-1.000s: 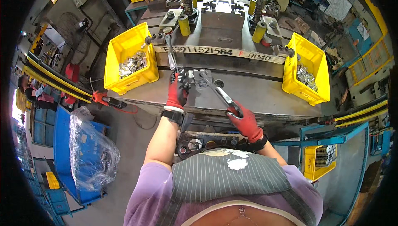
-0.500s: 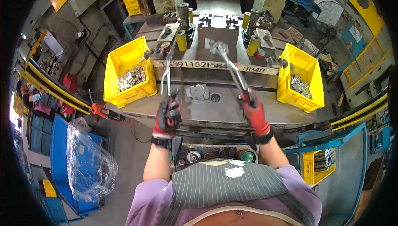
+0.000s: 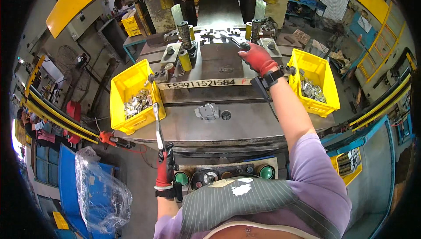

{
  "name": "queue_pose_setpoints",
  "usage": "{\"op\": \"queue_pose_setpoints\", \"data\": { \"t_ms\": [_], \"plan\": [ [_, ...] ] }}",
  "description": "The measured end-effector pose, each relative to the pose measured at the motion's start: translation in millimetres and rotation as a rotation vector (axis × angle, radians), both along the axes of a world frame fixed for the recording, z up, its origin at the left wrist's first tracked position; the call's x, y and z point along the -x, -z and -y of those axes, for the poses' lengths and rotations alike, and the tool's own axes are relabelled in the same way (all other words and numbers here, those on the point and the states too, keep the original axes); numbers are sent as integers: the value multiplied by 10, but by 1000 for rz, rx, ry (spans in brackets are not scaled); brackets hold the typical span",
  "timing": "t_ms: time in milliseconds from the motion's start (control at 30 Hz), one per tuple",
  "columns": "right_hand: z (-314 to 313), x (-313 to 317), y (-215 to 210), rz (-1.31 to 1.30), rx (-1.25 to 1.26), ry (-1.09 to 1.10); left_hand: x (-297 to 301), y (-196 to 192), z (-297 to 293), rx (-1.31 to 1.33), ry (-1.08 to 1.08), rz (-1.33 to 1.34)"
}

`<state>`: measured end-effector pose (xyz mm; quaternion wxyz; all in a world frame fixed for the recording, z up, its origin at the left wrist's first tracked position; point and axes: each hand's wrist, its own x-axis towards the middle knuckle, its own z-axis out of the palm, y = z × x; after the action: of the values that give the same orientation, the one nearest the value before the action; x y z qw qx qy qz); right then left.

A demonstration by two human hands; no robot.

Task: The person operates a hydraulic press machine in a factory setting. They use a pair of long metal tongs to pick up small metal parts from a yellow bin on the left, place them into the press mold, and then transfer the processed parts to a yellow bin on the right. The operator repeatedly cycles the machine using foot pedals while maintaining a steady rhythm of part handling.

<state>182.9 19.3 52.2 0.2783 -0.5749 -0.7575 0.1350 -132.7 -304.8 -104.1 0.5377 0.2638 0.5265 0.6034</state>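
My right hand (image 3: 258, 59), in a red and black glove, is stretched forward, closed around long metal pliers (image 3: 237, 42). The jaws of these pliers reach into the bright die area (image 3: 210, 36) at the back of the press; whether they grip a part there cannot be made out. Lower left, my left hand (image 3: 165, 167), in a matching glove, is closed on a second pair of metal pliers (image 3: 158, 127). That pair points up in front of the left yellow bin (image 3: 123, 122), with nothing visible in its jaws. A flat silver metal part (image 3: 207, 111) lies on the press bed.
Shiny metal pieces fill the bottoms of the left bin and the right yellow bin (image 3: 331, 103). Yellow guide posts (image 3: 184, 61) flank the die. A control panel with green buttons (image 3: 265, 172) sits before my body. A round hole (image 3: 226, 115) is beside the flat part.
My right hand has moved forward, carrying its pliers and the metal part in their jaws to the die. My left hand has drawn back and down with its pliers. The view has shifted.
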Motion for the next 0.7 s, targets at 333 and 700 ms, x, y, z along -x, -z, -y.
{"op": "queue_pose_setpoints", "data": {
  "t_ms": [333, 700],
  "plan": [
    [-506, -139, 824, -415, 82, -459, -203, -153, -31, -109, -50, -35],
    [-203, 278, 798, -1607, 668, -299, 332, 159, 175, -156, -232, -4]
  ]
}}
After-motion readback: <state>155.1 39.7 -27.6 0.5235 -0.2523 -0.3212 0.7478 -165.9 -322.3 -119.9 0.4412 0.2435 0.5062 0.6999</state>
